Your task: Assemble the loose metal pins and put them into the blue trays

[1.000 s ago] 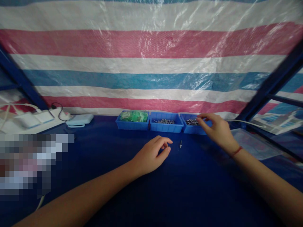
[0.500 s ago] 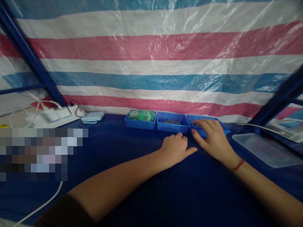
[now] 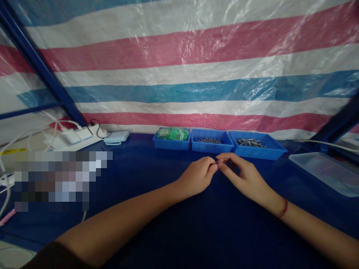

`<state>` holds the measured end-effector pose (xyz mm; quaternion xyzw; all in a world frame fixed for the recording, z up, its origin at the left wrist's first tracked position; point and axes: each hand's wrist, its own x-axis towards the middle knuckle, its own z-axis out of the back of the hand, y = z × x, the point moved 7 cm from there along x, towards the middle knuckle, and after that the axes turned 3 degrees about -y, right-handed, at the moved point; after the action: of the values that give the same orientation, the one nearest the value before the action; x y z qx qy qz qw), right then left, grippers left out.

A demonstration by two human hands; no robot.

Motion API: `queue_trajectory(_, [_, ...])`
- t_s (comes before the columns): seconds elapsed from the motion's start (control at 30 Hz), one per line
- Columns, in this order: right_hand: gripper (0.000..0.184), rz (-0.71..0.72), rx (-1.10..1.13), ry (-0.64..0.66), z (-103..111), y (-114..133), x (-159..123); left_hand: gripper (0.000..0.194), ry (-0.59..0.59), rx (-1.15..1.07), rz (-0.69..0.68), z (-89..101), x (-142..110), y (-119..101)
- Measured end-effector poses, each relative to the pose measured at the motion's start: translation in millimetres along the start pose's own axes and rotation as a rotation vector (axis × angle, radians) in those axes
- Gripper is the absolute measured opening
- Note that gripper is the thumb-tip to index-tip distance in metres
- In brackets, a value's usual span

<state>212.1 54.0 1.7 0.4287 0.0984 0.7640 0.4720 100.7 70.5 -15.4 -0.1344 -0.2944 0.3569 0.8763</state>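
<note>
Over the table, in front of the bins, my two hands meet at the fingertips. My left hand (image 3: 198, 173) is closed, thumb pressed against curled fingers; whatever it holds is hidden. My right hand (image 3: 244, 175), with a red band at the wrist, pinches thumb and fingertips together at the left thumb; anything between them is too small to name. Just behind stand a blue bin (image 3: 212, 148) of short metal screw-like pieces (image 3: 209, 141) and a wider blue bin (image 3: 260, 151) of longer metal pieces (image 3: 249, 142). A third blue bin (image 3: 172, 144) carries green plastic packets (image 3: 175, 133).
A translucent plastic lid (image 3: 328, 173) lies on the dark blue table (image 3: 179, 231) at right. On the left are a white power strip (image 3: 75, 138) with cables, a light blue case (image 3: 116, 138) and a blurred-out area. Striped sheeting (image 3: 179, 52) hangs behind, between blue frame posts.
My right hand has come out of the right bin and moved left and down to my left hand. The left thumb has folded in from sticking out. The view has shifted slightly.
</note>
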Motion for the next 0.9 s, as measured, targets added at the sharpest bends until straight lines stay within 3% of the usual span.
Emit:
queue_trajectory(0.13, [0.02, -0.143, 0.208, -0.014, -6.5, -1.3, -2.7, 0.02, -0.032, -0.313, 0.102, 2.9, 1.6, 8.1])
queue_trajectory(0.33, [0.019, -0.237, 0.344, -0.031, -5.6, -1.8, -1.7, 0.024, -0.014, -0.523, 0.154, 1.5, 0.1, 11.2])
queue_trajectory(0.47, [0.02, -0.246, 0.362, -0.091, -1.6, -2.1, -1.6, 0.022, 0.0, -0.555, 0.176, 1.9, -0.5, 10.0])
queue_trajectory(0.9, [0.016, -0.226, 0.384, -0.103, -0.7, -2.9, -1.7, 0.021, 0.012, -0.525, 0.168, 0.1, 1.4, 9.1])
